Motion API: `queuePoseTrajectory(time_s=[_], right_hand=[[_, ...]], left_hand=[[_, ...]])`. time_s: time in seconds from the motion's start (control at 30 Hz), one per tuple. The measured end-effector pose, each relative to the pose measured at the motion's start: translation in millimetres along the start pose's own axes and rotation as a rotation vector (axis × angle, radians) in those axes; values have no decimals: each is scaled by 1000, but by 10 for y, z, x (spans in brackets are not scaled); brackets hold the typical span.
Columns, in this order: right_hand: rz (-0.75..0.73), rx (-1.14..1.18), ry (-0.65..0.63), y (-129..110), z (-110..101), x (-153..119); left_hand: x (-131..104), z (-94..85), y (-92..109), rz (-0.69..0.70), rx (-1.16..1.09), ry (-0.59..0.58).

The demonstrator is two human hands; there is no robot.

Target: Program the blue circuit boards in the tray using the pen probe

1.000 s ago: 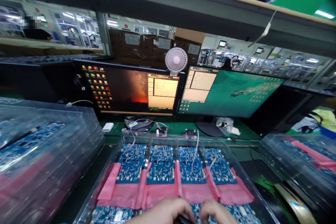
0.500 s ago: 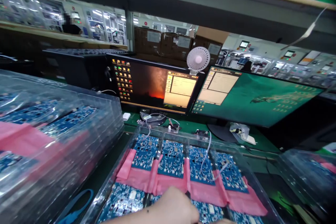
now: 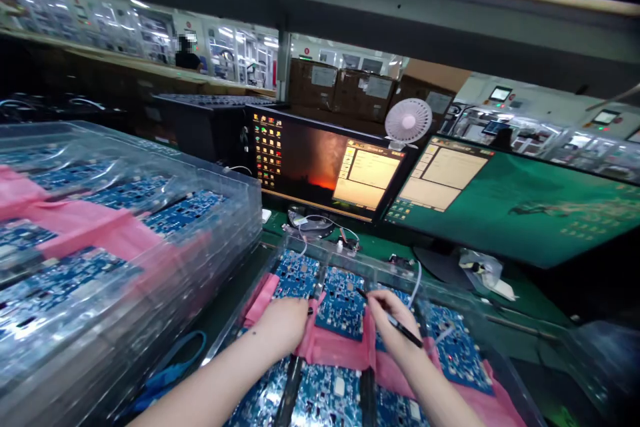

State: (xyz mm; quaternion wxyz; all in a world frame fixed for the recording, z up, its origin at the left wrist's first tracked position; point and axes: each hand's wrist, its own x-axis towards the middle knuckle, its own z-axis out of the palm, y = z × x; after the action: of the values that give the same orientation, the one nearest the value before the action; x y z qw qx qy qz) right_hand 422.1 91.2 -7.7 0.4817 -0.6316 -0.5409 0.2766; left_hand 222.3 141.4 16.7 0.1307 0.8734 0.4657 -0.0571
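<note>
My right hand (image 3: 393,320) is closed round a black pen (image 3: 406,333), whose dark tip points left over a blue circuit board (image 3: 340,310) in the back row. Whether the tip touches the board I cannot tell. At that board's left edge my left hand (image 3: 286,321) is closed, and a small black piece (image 3: 311,311) sticks out from its fingers; most of that piece is hidden. Both hands are above a clear plastic tray (image 3: 500,353) holding two rows of boards. Pink strips (image 3: 337,352) run between the boards, and a thin pale cable lies over the right side.
To the left stands a tall stack of clear trays (image 3: 235,240) with more boards. Two monitors (image 3: 310,167) stand behind, with a small white fan (image 3: 409,121) between them. A blue cable (image 3: 165,373) lies between stack and tray. Overhead runs a shelf beam (image 3: 340,3).
My left hand has moved up and left to the back row. My right hand, barely in view before, has come over the tray with the pen. The camera view has shifted left.
</note>
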Motion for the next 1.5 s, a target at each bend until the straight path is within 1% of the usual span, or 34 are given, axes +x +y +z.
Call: queuePoseTrajectory(time_s=[0.1,0.2,0.27,0.37,0.5,0.67,0.83,1.0,1.1,1.2,1.3,1.4,1.5], right_hand=[[-12,78,-107,-42,359,259],[8,107,-174,-50,660,452],[51,120,-179,-38,830,547],[110,124,-153,-2,1015,632],[147,116,-131,78,1109,662],[155,93,-133,195,1109,679],[143,76,-151,250,1119,701],[129,110,-188,240,1146,716],[132,159,-203,172,1106,703],[160,211,-168,80,964,629],[199,249,-132,19,731,473],[242,313,-100,4,489,260],[354,545,-24,1,321,56]], left_hand=[[31,73,-79,13,46,-51],[21,66,-45,68,75,-108],[19,49,-15,100,87,-153],[27,32,1,129,96,-208],[40,29,-4,131,100,-234],[64,65,-8,139,99,-237],[86,119,-19,137,88,-244],[85,124,-16,133,102,-220],[70,99,-19,150,110,-219],[58,74,-28,175,110,-223],[57,72,-36,153,99,-205],[68,89,-47,91,72,-148],[85,89,-63,73,24,-41]])
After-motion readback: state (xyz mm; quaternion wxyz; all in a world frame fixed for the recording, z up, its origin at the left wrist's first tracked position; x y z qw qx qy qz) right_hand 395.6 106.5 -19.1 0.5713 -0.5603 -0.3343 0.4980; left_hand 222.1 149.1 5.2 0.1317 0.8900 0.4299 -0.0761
